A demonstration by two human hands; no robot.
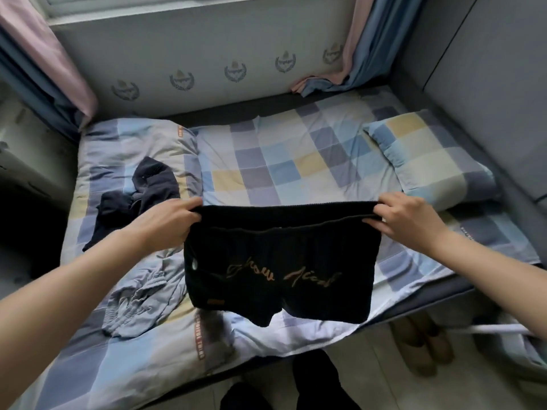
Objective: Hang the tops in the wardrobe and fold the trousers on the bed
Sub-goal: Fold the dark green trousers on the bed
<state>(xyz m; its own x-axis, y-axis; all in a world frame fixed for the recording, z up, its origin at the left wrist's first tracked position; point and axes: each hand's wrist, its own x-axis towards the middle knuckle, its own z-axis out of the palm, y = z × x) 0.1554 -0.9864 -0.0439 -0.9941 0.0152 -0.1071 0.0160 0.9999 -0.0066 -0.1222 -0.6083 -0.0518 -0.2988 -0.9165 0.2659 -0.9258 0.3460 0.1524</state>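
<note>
Shorts [281,261], black, stretched above the bed [296,161], waistband pinched in left grip [165,223] and right grip [405,214].

The black shorts [281,261] are matt knit cloth with stitched tan lettering; the checked bed sheet [281,161] is soft, creased cotton-like cloth.

Home bedroom: bed [296,161] with checked sheet, matching pillow [426,161] at right edge, curtains [364,51] by window.
</note>
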